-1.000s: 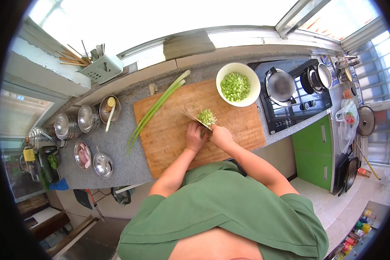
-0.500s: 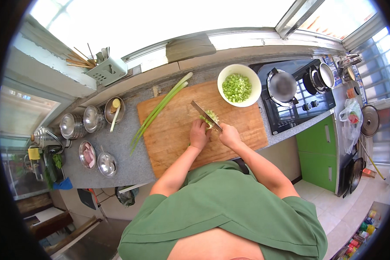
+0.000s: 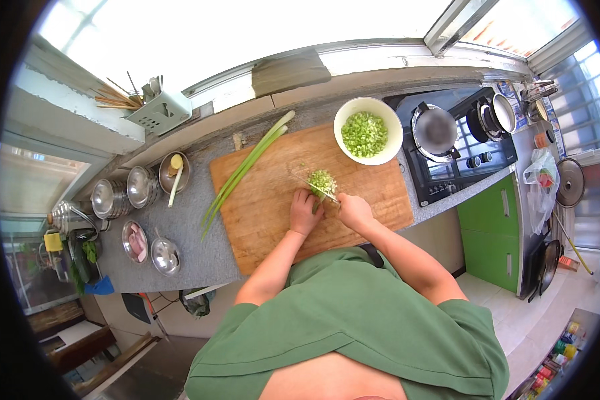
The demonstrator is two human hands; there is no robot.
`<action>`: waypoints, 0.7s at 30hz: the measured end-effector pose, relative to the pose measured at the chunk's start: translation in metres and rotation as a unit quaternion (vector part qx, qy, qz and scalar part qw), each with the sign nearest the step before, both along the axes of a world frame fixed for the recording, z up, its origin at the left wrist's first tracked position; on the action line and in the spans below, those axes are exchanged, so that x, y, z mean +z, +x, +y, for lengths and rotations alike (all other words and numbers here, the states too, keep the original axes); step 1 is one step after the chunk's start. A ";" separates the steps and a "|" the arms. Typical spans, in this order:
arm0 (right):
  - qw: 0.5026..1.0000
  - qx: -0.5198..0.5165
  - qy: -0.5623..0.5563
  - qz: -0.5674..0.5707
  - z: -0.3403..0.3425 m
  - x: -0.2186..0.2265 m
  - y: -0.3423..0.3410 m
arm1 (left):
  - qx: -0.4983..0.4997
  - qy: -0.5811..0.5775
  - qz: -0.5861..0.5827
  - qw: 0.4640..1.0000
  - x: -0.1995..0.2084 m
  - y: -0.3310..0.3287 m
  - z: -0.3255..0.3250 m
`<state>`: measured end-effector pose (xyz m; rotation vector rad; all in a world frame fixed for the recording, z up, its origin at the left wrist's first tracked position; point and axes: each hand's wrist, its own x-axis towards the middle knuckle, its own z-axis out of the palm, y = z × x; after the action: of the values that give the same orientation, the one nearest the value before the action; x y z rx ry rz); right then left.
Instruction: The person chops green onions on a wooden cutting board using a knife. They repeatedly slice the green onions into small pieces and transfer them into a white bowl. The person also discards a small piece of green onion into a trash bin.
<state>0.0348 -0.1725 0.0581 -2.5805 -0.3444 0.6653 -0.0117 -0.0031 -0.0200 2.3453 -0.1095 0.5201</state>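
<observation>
My right hand (image 3: 356, 212) is closed round the handle of a kitchen knife (image 3: 321, 192). Seen nearly edge-on, its blade slants across the wooden cutting board (image 3: 373, 200). Close to the blade, the curled fingers of my left hand (image 3: 305, 212) press down on green onion, mostly hidden under them. Just beyond the knife lies a small heap of chopped green onion (image 3: 323, 181). Long whole green onions (image 3: 252, 160) rest across the board's left edge. At its far right corner stands a white bowl (image 3: 341, 142) holding more chopped green onion (image 3: 365, 133).
A black gas stove (image 3: 433, 187) adjoins the board on the right. Along the left counter stand metal bowls, one with raw meat (image 3: 137, 243) and another with a pale-handled tool (image 3: 175, 183). A utensil holder (image 3: 161, 111) sits by the window.
The knife blade has turned from showing its flat side to nearly edge-on, and more of the chopped heap shows beyond it. Both hands stay in almost the same place.
</observation>
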 end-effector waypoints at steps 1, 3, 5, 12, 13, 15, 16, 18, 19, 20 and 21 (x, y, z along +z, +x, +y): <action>1.000 0.008 -0.007 0.004 0.000 0.000 0.002 | -0.002 0.000 -0.005 1.000 -0.001 0.000 0.000; 0.999 0.021 -0.022 0.016 0.002 0.002 0.006 | -0.001 -0.003 -0.009 1.000 -0.002 0.001 0.000; 0.998 0.029 -0.040 0.032 0.005 0.007 0.009 | 0.003 -0.007 -0.006 1.000 -0.002 0.000 -0.001; 0.999 0.004 -0.024 0.027 0.021 -0.007 0.009 | 0.005 0.004 -0.012 1.000 -0.005 0.000 -0.001; 0.999 -0.002 -0.017 0.028 0.018 -0.011 0.009 | 0.005 0.009 -0.022 1.000 -0.005 0.000 -0.001; 1.000 -0.006 -0.011 0.025 0.010 -0.011 0.007 | 0.003 0.008 -0.025 1.000 -0.005 0.000 0.000; 1.000 -0.005 -0.011 0.023 0.007 -0.009 0.005 | 0.001 0.002 -0.017 1.000 -0.004 0.000 0.001; 1.000 -0.002 -0.004 0.015 0.005 -0.002 0.003 | 0.000 -0.007 -0.008 1.000 -0.004 0.000 0.001; 1.000 -0.001 0.004 0.010 0.005 0.004 0.002 | 0.001 -0.010 -0.007 1.000 -0.006 0.000 0.001; 1.000 0.000 0.011 0.004 0.006 0.009 0.001 | 0.002 -0.013 -0.006 1.000 -0.007 -0.001 0.000; 1.000 0.003 -0.001 0.009 0.007 0.011 0.001 | 0.000 -0.014 -0.006 1.000 -0.008 0.000 0.000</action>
<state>0.0354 -0.1659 0.0695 -2.5750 -0.3449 0.6913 -0.0122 -0.0026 -0.0278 2.3159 -0.1072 0.5331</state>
